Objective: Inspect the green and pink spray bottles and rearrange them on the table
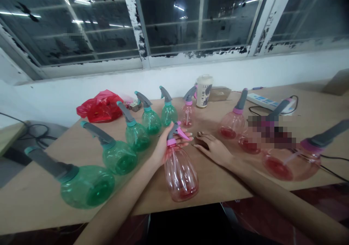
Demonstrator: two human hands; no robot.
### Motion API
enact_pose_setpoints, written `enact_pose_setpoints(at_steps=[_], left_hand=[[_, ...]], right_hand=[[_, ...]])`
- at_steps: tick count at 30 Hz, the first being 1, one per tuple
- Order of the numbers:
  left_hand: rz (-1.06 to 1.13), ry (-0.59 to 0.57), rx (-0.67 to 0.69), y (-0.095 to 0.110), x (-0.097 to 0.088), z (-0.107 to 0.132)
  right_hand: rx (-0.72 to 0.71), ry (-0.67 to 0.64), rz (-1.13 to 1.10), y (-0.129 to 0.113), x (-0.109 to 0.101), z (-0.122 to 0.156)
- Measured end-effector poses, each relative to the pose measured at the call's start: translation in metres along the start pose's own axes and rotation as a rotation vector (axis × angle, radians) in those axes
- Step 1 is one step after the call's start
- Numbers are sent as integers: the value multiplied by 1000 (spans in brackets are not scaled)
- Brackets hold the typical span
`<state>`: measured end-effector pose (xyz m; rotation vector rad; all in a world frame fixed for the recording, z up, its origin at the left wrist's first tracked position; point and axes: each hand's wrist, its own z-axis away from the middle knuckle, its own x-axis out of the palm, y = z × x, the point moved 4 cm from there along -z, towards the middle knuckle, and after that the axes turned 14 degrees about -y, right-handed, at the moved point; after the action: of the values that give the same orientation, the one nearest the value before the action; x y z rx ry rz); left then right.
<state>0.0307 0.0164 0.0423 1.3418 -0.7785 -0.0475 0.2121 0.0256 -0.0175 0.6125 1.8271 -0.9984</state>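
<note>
My left hand (161, 146) holds a clear pink spray bottle (181, 174) by its neck, just under the grey head with its pink trigger (182, 133). The bottle leans toward me, its base near the table's front edge. The fingers pass behind the head and their tips show on the far side. My right hand (215, 146) lies on the table to the right of that bottle, fingers stretched forward and holding nothing visible. Nearest to it on the right is another pink spray bottle (231, 125). A smaller-looking pink spray bottle (188, 114) stands beyond both hands.
Several green spray bottles (120, 157) line the table's left side. More pink spray bottles (291, 163) stand at right, partly blurred out. Along the back are a red plastic bag (100, 106), a paper cup (204, 92), a cardboard box (220, 94) and a power strip (268, 102) with black cables.
</note>
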Motion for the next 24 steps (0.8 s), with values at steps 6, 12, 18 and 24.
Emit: enact_pose_setpoints(at_steps=[6, 12, 18, 24], left_hand=[[40, -11, 0, 1, 3, 1], [64, -38, -9, -2, 4, 1], [48, -25, -17, -1, 6, 2], [-42, 22, 18, 5, 11, 9]], right_hand=[[8, 8, -29, 3, 1, 0], [10, 8, -84, 4, 0, 1], [12, -6, -78, 4, -1, 1], [6, -16, -78, 3, -1, 2]])
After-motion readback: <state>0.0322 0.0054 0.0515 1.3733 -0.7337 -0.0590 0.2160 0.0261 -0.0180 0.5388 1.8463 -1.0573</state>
